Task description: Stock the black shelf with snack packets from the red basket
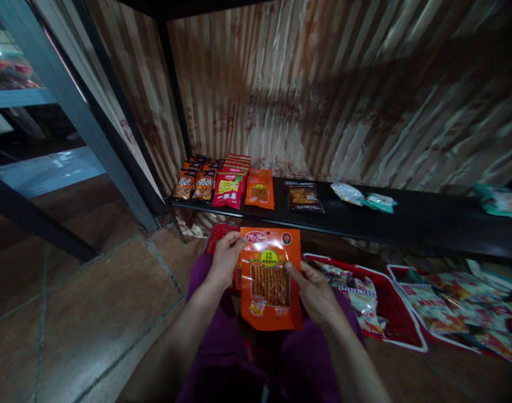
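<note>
Upright before my knees is an orange snack packet (269,319), its clear window showing brown sticks. My left hand (227,258) pinches its upper left edge; part of a second orange packet shows behind it by these fingers. Along the right edge my right hand (317,288) is closed, thumb on the front and fingers partly hidden behind. Beyond, on a low black shelf (256,215), a similar orange packet (259,190) lies beside red snack packets (229,187). Black and orange packets (194,183) fill the shelf's left end.
A dark brown packet (304,197) and white-and-green packets (363,197) lie farther right on the shelf. Below stand red baskets (403,313) with snack bags. Grey metal posts (92,117) rise at the left, above the tiled floor (100,285).
</note>
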`<control>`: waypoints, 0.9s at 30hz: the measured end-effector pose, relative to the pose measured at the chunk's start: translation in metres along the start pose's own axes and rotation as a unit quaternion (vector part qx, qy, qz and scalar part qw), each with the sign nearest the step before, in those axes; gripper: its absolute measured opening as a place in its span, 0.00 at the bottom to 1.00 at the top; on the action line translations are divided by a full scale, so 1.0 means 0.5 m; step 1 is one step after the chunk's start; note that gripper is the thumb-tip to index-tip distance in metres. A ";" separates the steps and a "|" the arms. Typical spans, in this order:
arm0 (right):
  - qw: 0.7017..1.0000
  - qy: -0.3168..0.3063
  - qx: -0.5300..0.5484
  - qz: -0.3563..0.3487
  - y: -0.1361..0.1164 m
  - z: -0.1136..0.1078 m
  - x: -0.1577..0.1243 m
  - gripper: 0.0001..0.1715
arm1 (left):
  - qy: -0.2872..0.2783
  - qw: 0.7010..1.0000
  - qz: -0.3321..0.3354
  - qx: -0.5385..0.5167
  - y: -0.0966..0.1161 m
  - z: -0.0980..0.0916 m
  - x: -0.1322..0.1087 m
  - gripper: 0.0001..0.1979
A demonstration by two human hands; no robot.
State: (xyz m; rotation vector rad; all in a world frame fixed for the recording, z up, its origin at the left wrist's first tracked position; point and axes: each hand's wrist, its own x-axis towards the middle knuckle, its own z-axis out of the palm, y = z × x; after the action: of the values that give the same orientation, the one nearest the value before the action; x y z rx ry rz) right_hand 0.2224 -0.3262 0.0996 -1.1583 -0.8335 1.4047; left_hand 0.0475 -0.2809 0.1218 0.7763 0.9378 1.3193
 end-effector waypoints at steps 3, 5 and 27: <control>1.000 0.013 0.017 0.006 -0.006 0.005 -0.008 0.21 | 0.020 1.000 -0.008 -0.007 0.003 0.012 0.006 0.08; 0.999 0.021 0.025 0.018 -0.010 0.008 -0.013 0.22 | 0.042 0.999 -0.011 -0.017 -0.001 0.018 0.005 0.08; 0.991 0.103 0.079 -0.029 -0.011 0.009 -0.009 0.13 | -0.067 0.993 -0.100 0.012 -0.035 -0.012 -0.041 0.14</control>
State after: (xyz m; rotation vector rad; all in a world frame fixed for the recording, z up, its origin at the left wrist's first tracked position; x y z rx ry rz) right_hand 0.2196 -0.3293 0.1071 -1.1270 -0.5951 1.2557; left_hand 0.0496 -0.3037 0.1059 0.7585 0.9003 1.0697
